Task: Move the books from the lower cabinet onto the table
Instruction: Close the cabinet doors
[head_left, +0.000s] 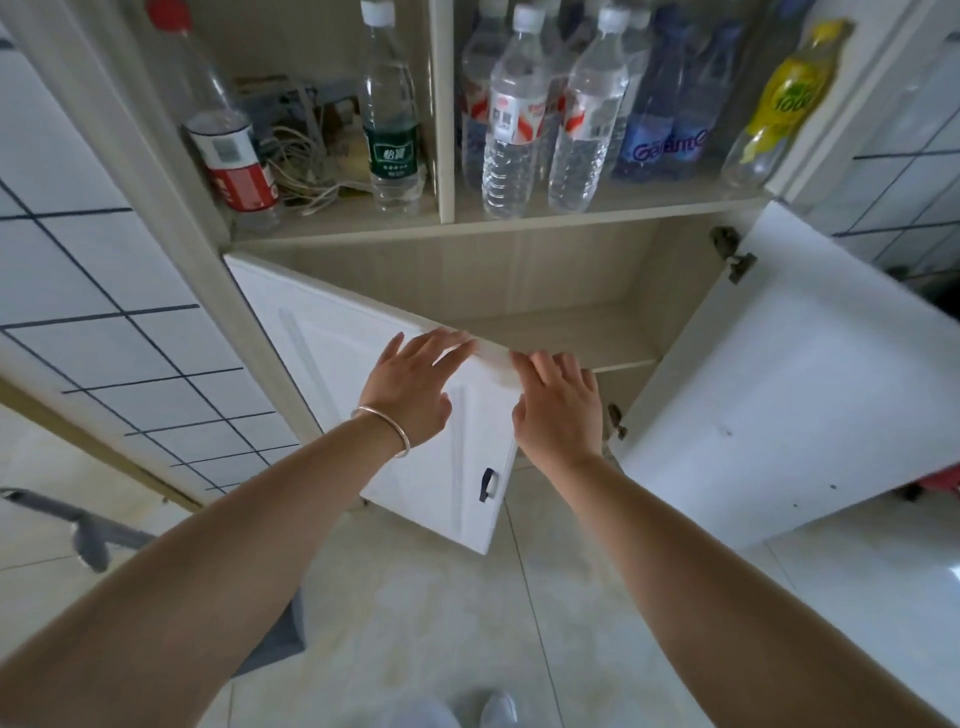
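Observation:
The lower cabinet (545, 291) stands with both white doors swung out. Its upper shelf (571, 332) shows bare wood and no books are in sight. My left hand (410, 384), with a bracelet on the wrist, lies flat with fingers spread on the top of the left door (363, 395). My right hand (558, 405) rests next to it, fingertips on the same door's top edge. Neither hand holds anything. The left door hides the cabinet's lower part.
The right door (789, 374) is wide open. Above, a glass-fronted shelf holds several plastic bottles (514, 119) and a tangle of cables (306, 156). A grey mop-like handle (93, 535) lies on the tiled floor at left. Shoe tips (498, 709) show at the bottom.

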